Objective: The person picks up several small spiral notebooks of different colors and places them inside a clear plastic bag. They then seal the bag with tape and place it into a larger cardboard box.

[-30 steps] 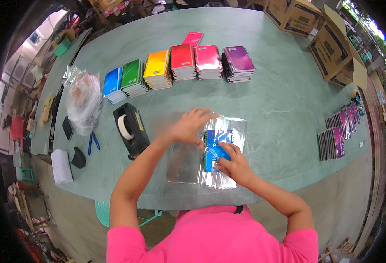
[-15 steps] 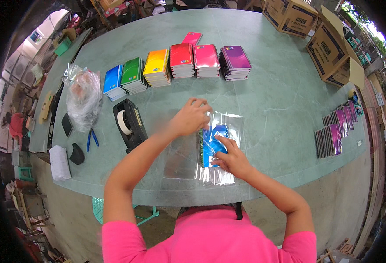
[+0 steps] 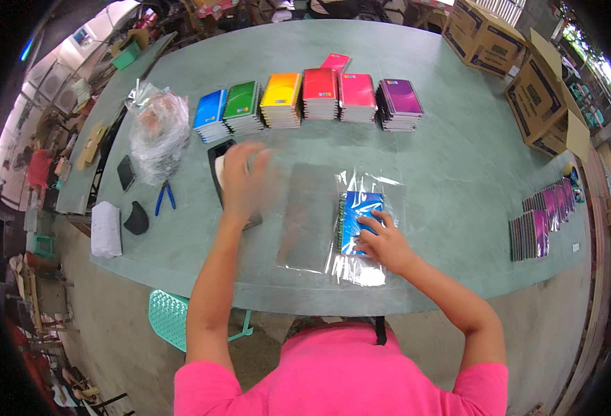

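Observation:
A blue spiral notebook [image 3: 352, 222] lies on a sheet of clear plastic film [image 3: 308, 218], which spreads out to the notebook's left and past its upper and lower ends. My right hand [image 3: 387, 244] rests on the notebook's right side, fingers stretched out and apart. Blurred by motion, my left hand [image 3: 241, 182] is over the black tape dispenser [image 3: 221, 149] and hides most of it, including part of the white tape roll. Whether its fingers touch the tape cannot be made out.
Stacks of notebooks, from blue [image 3: 211, 111] to purple [image 3: 402, 97], line the table's far side. Left are bundled plastic [image 3: 158, 128], blue-handled pliers [image 3: 165, 199], a dark phone-like slab [image 3: 126, 173] and a white roll [image 3: 106, 230]. Wrapped purple notebooks [image 3: 529, 236] and cardboard boxes [image 3: 537, 97] stand right.
My left hand has left the notebook's upper edge and swung left to the tape dispenser. My right hand stays on the notebook. The whole view has shifted slightly.

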